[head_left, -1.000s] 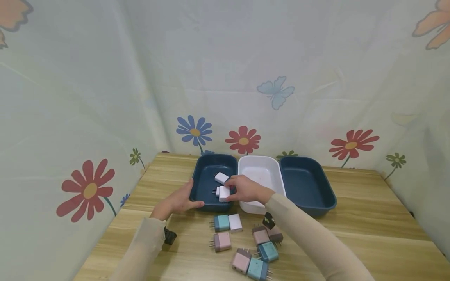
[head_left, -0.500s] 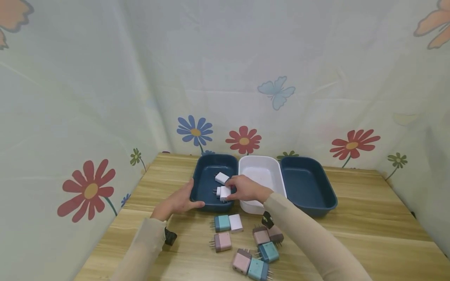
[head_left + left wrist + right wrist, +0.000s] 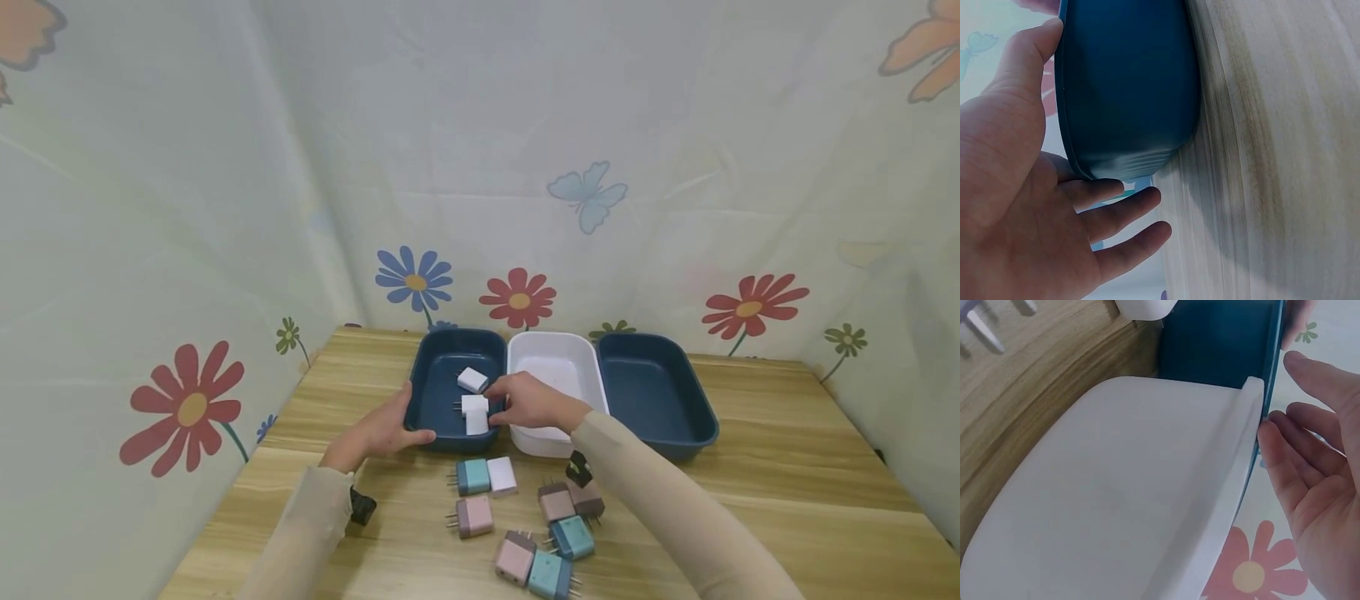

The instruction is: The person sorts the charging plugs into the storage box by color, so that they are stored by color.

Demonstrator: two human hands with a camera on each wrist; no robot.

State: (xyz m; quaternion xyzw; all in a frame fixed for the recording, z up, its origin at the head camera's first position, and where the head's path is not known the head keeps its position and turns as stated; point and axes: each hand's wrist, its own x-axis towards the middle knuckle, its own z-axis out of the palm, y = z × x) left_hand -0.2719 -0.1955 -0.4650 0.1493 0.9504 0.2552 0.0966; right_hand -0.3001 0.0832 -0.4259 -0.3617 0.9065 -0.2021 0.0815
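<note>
My left hand (image 3: 380, 427) rests at the near left corner of a dark blue bin (image 3: 422, 392), thumb on the rim and fingers loosely extended, as the left wrist view shows too. Inside that bin lie white plug chargers: one charger (image 3: 472, 381) toward the back, and a second charger (image 3: 472, 403) touching a third charger (image 3: 477, 423) near the front. Over the bin's right rim reaches my right hand (image 3: 534, 402), fingertips just right of the front chargers. In the right wrist view, thumb and fingers of the right hand (image 3: 1329, 469) are parted with nothing between them.
A white bin (image 3: 558, 354) and another dark blue bin (image 3: 652, 383) adjoin on the right. Nearer on the wooden table (image 3: 390, 542) lie a white charger (image 3: 502, 475), several teal chargers (image 3: 472, 477) and several pink chargers (image 3: 474, 517). A floral curtain (image 3: 480, 167) hangs behind.
My right hand has let go of the front white charger and drawn slightly right. That charger now lies in the left blue bin. The left hand has stayed in place.
</note>
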